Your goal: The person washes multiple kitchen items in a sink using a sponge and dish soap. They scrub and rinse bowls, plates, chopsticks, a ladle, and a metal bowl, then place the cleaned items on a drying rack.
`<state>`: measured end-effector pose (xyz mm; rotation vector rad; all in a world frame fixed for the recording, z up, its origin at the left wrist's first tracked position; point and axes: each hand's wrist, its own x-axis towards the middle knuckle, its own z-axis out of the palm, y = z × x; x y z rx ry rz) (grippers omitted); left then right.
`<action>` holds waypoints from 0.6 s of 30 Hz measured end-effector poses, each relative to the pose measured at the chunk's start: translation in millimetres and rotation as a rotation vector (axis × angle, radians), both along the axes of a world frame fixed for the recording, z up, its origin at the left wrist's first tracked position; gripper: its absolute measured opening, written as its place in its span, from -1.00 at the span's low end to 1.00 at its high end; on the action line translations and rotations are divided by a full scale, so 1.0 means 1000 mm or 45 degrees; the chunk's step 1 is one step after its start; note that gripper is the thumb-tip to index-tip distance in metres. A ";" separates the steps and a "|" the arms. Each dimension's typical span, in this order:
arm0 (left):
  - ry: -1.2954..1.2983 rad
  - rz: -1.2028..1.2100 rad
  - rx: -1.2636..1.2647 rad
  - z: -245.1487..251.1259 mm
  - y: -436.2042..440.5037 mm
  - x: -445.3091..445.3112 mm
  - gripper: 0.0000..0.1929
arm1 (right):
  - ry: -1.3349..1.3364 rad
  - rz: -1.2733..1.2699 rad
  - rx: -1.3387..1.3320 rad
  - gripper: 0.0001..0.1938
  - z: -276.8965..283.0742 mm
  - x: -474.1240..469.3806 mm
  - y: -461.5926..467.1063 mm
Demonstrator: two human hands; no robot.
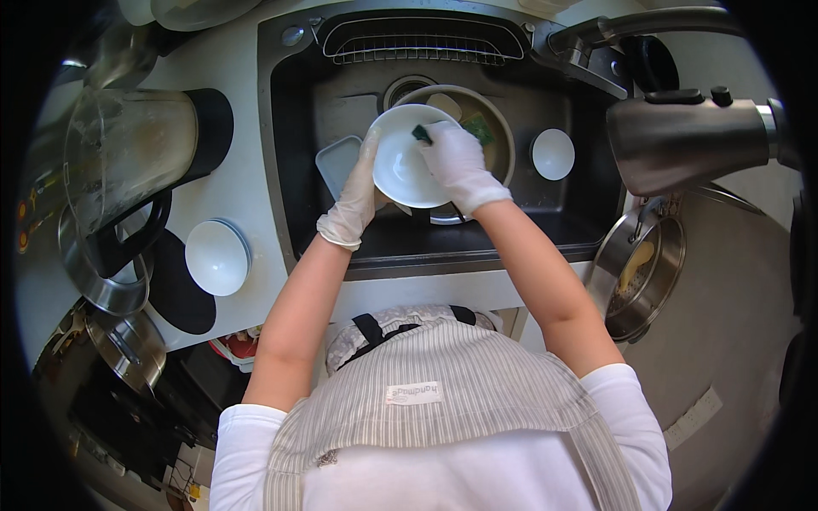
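Note:
A large white bowl (pixel 404 167) is tilted over the black sink (pixel 415 252), its inside facing the camera. My left hand (pixel 359 191), in a pale translucent glove, grips the bowl's left rim. Gloved too, my right hand (pixel 459 163) presses a dark green scouring pad (pixel 421 134) against the bowl's inner right side. Behind the bowl sits a round metal basin (pixel 505 121) holding a green-topped piece (pixel 478 129) and a pale dish. A whitish rectangular container (pixel 335 165) lies left of it, partly hidden by my left hand. A small white bowl (pixel 553 154) rests at the sink's right.
Stacked white bowls (pixel 218 257) and a blender jug (pixel 147 153) stand on the left counter. A wire rack (pixel 422 50) spans the sink's far edge. At right are a dark metal faucet head (pixel 690 144) and a steel pot with a perforated insert (pixel 671 274).

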<state>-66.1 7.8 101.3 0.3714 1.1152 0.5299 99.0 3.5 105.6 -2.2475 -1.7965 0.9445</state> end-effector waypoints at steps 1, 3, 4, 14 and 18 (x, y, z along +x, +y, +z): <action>0.046 -0.031 0.015 -0.002 -0.001 -0.002 -0.32 | 0.021 -0.036 0.127 -0.77 0.007 0.007 -0.003; 0.141 -0.089 0.044 -0.007 -0.006 -0.009 -0.32 | 0.069 -0.104 0.380 -0.76 0.017 0.024 -0.013; 0.171 -0.061 0.120 -0.011 -0.010 -0.014 -0.31 | 0.069 -0.155 0.425 -0.76 0.018 0.033 -0.018; 0.339 -0.046 0.358 -0.007 -0.015 -0.024 -0.27 | -0.322 0.147 -0.092 -0.78 -0.142 0.065 -0.076; 0.447 -0.071 0.451 -0.025 -0.017 -0.030 -0.30 | 0.050 -0.072 -0.018 -0.72 -0.075 0.057 -0.057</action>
